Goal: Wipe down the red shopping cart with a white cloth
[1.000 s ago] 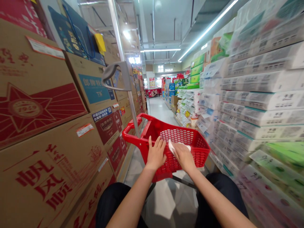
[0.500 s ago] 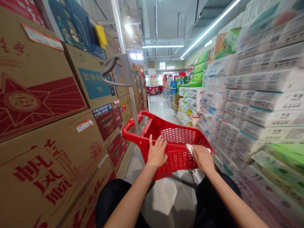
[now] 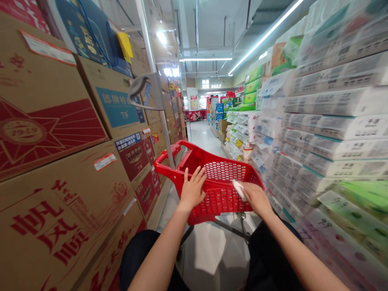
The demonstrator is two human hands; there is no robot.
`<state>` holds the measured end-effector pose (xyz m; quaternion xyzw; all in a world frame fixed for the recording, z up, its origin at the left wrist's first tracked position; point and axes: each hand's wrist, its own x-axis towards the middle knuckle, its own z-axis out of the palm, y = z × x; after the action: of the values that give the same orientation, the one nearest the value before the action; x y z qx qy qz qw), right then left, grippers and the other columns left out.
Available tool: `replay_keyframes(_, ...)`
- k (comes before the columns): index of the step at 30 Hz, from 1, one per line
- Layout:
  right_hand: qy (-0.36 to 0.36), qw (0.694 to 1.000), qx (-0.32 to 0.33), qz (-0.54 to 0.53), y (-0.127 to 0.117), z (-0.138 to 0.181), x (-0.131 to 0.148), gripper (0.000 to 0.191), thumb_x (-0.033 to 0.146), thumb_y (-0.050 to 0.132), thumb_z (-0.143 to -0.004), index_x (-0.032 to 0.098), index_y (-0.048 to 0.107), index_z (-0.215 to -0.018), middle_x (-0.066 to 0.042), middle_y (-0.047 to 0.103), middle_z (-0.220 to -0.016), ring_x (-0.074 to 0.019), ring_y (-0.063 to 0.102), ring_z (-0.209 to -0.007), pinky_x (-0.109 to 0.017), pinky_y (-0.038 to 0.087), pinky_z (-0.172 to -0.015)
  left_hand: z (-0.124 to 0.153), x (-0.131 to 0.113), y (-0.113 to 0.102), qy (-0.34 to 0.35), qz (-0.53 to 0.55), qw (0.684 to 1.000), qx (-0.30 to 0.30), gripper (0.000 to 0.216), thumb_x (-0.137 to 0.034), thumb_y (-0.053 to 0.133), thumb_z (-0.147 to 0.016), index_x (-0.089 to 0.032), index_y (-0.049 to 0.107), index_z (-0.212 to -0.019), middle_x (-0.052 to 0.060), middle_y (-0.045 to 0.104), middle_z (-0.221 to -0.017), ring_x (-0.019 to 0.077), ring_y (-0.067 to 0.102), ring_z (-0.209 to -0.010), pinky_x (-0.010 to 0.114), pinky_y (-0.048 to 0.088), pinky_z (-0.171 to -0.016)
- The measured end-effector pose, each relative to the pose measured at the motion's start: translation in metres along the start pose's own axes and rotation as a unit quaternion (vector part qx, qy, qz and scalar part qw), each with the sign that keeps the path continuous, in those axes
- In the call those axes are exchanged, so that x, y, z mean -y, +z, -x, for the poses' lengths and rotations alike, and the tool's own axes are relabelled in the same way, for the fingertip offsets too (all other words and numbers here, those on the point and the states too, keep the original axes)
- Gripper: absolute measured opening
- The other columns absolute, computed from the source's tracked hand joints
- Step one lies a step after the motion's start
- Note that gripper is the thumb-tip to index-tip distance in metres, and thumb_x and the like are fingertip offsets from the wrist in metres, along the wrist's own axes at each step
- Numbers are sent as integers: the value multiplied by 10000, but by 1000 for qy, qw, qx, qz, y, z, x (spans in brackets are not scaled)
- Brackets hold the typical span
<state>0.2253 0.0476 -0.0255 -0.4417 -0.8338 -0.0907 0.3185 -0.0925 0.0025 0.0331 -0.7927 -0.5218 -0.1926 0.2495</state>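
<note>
A red plastic shopping cart [image 3: 224, 202] with perforated sides stands sideways in front of me. My left hand [image 3: 193, 189] rests on its near rim with the fingers spread and holds nothing. Toward the other end of the same rim, my right hand [image 3: 256, 197] is closed on a white cloth or tissue [image 3: 239, 190], which touches the cart's side. A metal pole with a grey looped handle [image 3: 147, 92] rises at the cart's handle end.
Stacked cardboard boxes [image 3: 60, 202] wall in the left side. Plastic-wrapped tissue packs [image 3: 327, 141] are piled high on the right. A tiled aisle [image 3: 201, 135] runs away beyond the cart. My knees flank the floor below it.
My right hand has slid left along the rim with the white cloth. My left hand stays on the rim. The whole view has shifted slightly.
</note>
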Motion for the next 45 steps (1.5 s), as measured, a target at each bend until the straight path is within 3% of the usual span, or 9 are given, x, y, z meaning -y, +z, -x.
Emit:
replay_keyframes(5, 48, 997, -29, 46, 0, 19, -24, 423, 362, 343, -1023, 252, 610, -1333, -77, 703, -1217, -260, 644, -1099, -449, 477, -975, -14, -2, 14, -85, 28, 996, 17, 792, -458, 626, -806, -204, 381, -1515, 83, 130, -1655, 303, 64, -1534, 590, -133, -1201)
replay_keyframes(9, 54, 994, -56, 74, 4, 19, 4, 407, 323, 379, -1014, 218, 603, -1337, -101, 721, -1153, -279, 649, -1041, -446, 470, -922, -26, -35, 38, -212, 108, 971, 39, 824, -639, 463, -891, -187, 285, -1557, 138, 18, -1659, 337, -46, -1525, 624, -28, -1192)
replay_keyframes(15, 5, 998, -44, 49, 2, 24, 56, 455, 249, 391, -1005, 219, 495, -1446, -107, 692, -1242, -269, 644, -1042, -442, 460, -931, -34, -57, 58, -284, 135, 949, 25, 1043, -778, 443, -825, -67, 228, -1558, 214, -100, -1634, 388, -191, -1478, 601, -11, -1194)
replay_keyframes(19, -27, 999, -17, -20, 1, 28, 71, 476, 234, 367, -1013, 211, 438, -1483, -100, 663, -1301, -252, 634, -1120, -437, 476, -976, -25, -28, 57, -282, 129, 949, 54, 1001, -743, 450, -845, -102, 195, -1570, 201, -100, -1635, 346, -145, -1498, 565, -23, -1203)
replay_keyframes(24, -80, 994, 14, -72, -2, 33, 45, 399, 290, 374, -1027, 233, 550, -1381, -75, 654, -1319, -239, 584, -1238, -499, 409, -1110, -14, -6, 56, -288, 130, 946, 69, 708, -566, 371, -966, -196, 266, -1560, 156, -42, -1650, 321, -36, -1517, 560, 34, -1210)
replay_keyframes(28, -37, 998, -14, -46, 8, 28, 44, 378, 297, 373, -1024, 201, 601, -1310, -103, 671, -1280, -263, 570, -1255, -537, 384, -1132, -16, -30, 57, -283, 143, 946, 62, 571, -374, 312, -1008, -124, 355, -1519, 194, 37, -1644, 313, 5, -1515, 529, 84, -1222)
replay_keyframes(34, -24, 998, -58, -2, 28, 18, 99, 382, 301, 389, -1005, 148, 573, -1304, -163, 673, -1211, -314, 600, -1178, -534, 449, -1053, -19, -82, 61, -281, 203, 936, 51, 648, -431, 445, -955, -100, 370, -1508, 194, -54, -1637, 361, -92, -1483, 564, 116, -1214)
replay_keyframes(39, -44, 999, -29, 3, 20, 11, 107, 386, 456, 445, -986, 161, 626, -1157, -161, 689, -1046, -322, 622, -1039, -517, 471, -977, -14, -75, 60, -272, 227, 934, 45, 620, -454, 410, -978, -199, 331, -1537, 123, -44, -1646, 311, -69, -1496, 557, 136, -1216)
replay_keyframes(45, -98, 994, 19, -33, 13, 7, 78, 319, 342, 393, -1022, 180, 652, -1115, -121, 702, -1036, -268, 631, -1024, -459, 487, -949, -11, -69, 61, -258, 210, 942, 34, 623, -277, 447, -947, -233, 303, -1551, 94, -42, -1648, 282, -50, -1502, 538, 135, -1224)
